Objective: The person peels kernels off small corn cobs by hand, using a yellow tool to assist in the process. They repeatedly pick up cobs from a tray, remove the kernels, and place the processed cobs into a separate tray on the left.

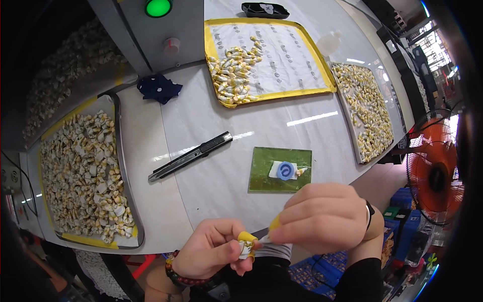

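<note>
My left hand (pixel 216 249), a beaded bracelet at its wrist, pinches a small white piece with dark markings (pixel 245 248) between thumb and fingers. A yellow band or cover (pixel 246 236) shows at a fingertip there. Close beside it, my right hand (pixel 322 219) is closed, fingers curled, with a bit of yellow at its fingertips. Something pale and thin sticks out towards the left hand; its kind is unclear. In front of the hands lies a green square plate (pixel 259 176) bearing a round blue disc (pixel 286 171) and a small white-and-yellow piece (pixel 301 171).
A black utility knife (pixel 191 156) lies left of the plate. Trays of small white-and-yellow pieces stand left (pixel 121 146), far middle (pixel 282 24) and right (pixel 358 151). Behind are a dark cloth (pixel 159 89) and a grey machine with a green light (pixel 158 7). An orange fan (pixel 435 171) stands right.
</note>
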